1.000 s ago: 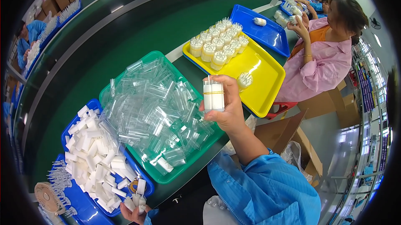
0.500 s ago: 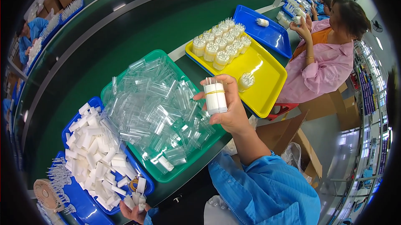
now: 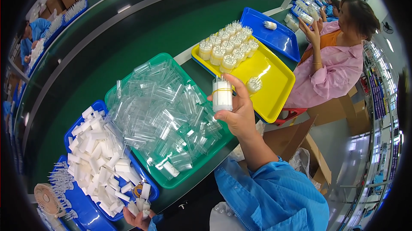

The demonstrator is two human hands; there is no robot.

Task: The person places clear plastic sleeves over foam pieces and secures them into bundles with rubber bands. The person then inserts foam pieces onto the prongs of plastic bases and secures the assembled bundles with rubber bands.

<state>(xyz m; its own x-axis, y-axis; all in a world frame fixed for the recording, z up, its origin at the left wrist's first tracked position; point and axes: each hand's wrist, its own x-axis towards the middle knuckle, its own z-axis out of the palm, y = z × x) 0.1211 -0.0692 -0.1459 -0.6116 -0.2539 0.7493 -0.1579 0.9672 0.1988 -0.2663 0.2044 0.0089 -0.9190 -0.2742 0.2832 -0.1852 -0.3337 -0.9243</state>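
My right hand (image 3: 242, 115) is closed round a bundle of white pieces in clear plastic sleeves (image 3: 222, 96). A yellow rubber band circles this bundle, which stands nearly upright above the right edge of the green tray (image 3: 171, 184). Clear plastic sleeves (image 3: 150, 106) fill that tray in a loose heap. At the lower left, my left hand (image 3: 135, 219) is closed on several small white pieces (image 3: 140, 207), its fingers partly hidden. Beside it, a blue tray (image 3: 151, 191) carries a heap of white blocks (image 3: 96, 154) and some rubber bands (image 3: 137, 189).
A yellow tray (image 3: 274, 96) holds rows of banded bundles (image 3: 227, 44) and a single bundle (image 3: 254, 85). Behind it, another blue tray (image 3: 279, 36) has one bundle lying down. A co-worker in pink (image 3: 334, 68) handles bundles at right. A small fan (image 3: 48, 199) stands lower left.
The bundle in my right hand has turned slightly and stands straighter, my fingers shifting round it. My left hand stays put. The co-worker's hands and bundle have shifted a little.
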